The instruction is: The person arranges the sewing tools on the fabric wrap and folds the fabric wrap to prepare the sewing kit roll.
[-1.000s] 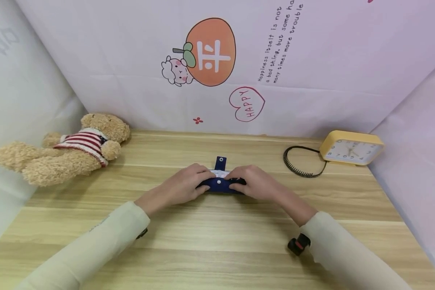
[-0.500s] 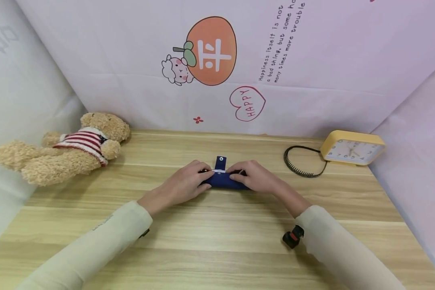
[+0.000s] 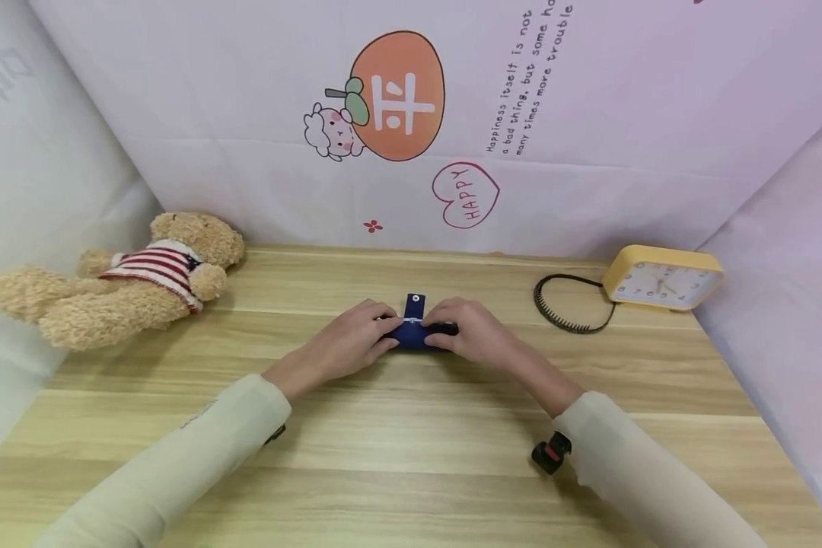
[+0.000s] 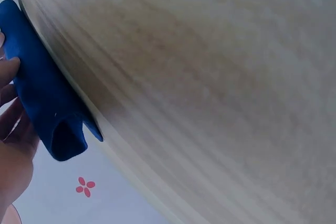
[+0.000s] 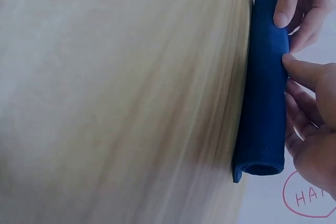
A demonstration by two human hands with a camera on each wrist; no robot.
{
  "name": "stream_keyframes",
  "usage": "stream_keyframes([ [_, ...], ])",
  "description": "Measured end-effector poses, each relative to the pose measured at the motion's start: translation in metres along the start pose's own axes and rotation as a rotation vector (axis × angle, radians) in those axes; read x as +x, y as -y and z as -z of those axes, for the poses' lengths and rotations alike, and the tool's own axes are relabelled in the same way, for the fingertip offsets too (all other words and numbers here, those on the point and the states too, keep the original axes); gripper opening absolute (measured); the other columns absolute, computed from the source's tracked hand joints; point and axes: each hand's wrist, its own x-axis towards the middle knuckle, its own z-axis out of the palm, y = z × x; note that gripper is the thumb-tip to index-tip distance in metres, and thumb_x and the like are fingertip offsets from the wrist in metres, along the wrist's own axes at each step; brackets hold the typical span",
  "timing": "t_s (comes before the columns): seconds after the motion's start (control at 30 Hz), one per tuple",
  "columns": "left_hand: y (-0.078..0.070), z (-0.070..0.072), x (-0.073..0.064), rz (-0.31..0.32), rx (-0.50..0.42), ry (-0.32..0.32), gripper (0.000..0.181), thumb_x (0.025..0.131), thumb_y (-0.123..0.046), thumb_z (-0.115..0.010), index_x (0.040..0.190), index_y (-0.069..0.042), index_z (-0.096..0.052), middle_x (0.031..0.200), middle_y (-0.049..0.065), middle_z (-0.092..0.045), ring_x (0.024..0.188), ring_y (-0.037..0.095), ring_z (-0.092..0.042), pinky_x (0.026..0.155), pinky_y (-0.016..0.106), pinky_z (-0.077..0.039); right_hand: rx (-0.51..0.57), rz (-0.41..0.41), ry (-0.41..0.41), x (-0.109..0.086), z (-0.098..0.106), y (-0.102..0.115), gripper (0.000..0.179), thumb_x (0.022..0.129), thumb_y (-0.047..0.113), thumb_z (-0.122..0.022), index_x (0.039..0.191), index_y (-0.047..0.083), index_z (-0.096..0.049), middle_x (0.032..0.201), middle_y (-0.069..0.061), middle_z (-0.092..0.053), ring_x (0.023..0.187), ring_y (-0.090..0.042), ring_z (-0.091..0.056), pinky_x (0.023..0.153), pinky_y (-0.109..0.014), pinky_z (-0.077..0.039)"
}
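A dark-blue fabric roll lies across the middle of the wooden table. From its far side a short strap with a metal snap sticks out flat. My left hand grips the roll's left part, thumb on the near side and fingers over the top. On the right part, my right hand holds it likewise. In the right wrist view, both thumbs press on the rolled cloth, and its end is an open tube. The left wrist view shows a looser tube end. A thin white strip shows between the hands.
A teddy bear in a striped shirt lies at the back left. At the back right stands a yellow clock, with a black toothed headband beside it. A white printed cloth hangs behind the table.
The blue cloth has been rolled away from me, and its near snap has turned up to the top edge. Less of the white strip shows. Both hands have shifted slightly with it.
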Motion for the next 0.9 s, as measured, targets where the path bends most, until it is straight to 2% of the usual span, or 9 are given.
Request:
stream_keyframes([
  [0.1,0.000,-0.002,0.001,-0.017,-0.008,-0.023,0.028,0.093,-0.011,-0.076,0.118,0.001,-0.074,0.117,0.011,-0.069,0.112,0.025,-0.063,0.098,0.034,-0.052,0.068,-0.043,0.015,0.001,0.000,-0.002,0.022,0.092,0.016,-0.077,0.113,0.007,-0.076,0.109,-0.004,-0.073,0.102,-0.017,-0.067,0.087,-0.036,-0.056],
  [0.17,-0.001,-0.003,0.003,-0.003,-0.028,-0.025,0.027,0.092,-0.011,-0.077,0.116,0.001,-0.075,0.116,0.011,-0.069,0.111,0.024,-0.064,0.097,0.034,-0.053,0.124,-0.072,0.018,0.001,-0.001,-0.005,0.023,0.092,0.016,-0.077,0.114,0.007,-0.076,0.108,-0.003,-0.074,0.099,-0.016,-0.067,0.083,-0.035,-0.057],
  [0.3,-0.005,-0.003,0.006,0.078,-0.077,-0.016,0.026,0.092,-0.014,-0.078,0.113,0.000,-0.076,0.114,0.009,-0.070,0.109,0.022,-0.065,0.095,0.034,-0.054,0.207,-0.104,0.015,0.001,-0.002,-0.011,0.024,0.091,0.016,-0.079,0.113,0.007,-0.076,0.104,-0.002,-0.074,0.094,-0.015,-0.067,0.081,-0.034,-0.057],
  [0.53,-0.001,-0.006,0.011,0.181,-0.188,-0.019,0.025,0.090,-0.019,-0.080,0.110,-0.003,-0.078,0.111,0.009,-0.074,0.107,0.024,-0.069,0.095,0.040,-0.054,0.271,-0.130,-0.010,0.006,0.000,-0.018,0.022,0.092,0.014,-0.076,0.112,0.004,-0.076,0.102,-0.004,-0.074,0.094,-0.018,-0.067,0.085,-0.039,-0.057],
  [0.73,0.004,-0.007,0.012,0.277,-0.342,-0.020,0.026,0.090,-0.020,-0.080,0.111,-0.005,-0.079,0.111,0.008,-0.075,0.107,0.024,-0.070,0.095,0.040,-0.055,0.353,-0.245,-0.058,0.017,0.000,-0.019,0.030,0.094,0.015,-0.074,0.120,0.000,-0.071,0.115,-0.012,-0.072,0.103,-0.026,-0.068,0.091,-0.042,-0.055],
  [0.9,0.005,-0.008,0.012,0.334,-0.412,-0.020,0.025,0.090,-0.020,-0.079,0.111,-0.005,-0.079,0.111,0.007,-0.075,0.108,0.023,-0.069,0.095,0.039,-0.055,0.446,-0.362,-0.090,0.024,-0.003,-0.019,0.041,0.094,0.014,-0.074,0.131,-0.001,-0.065,0.129,-0.016,-0.066,0.114,-0.031,-0.065,0.090,-0.040,-0.057],
])
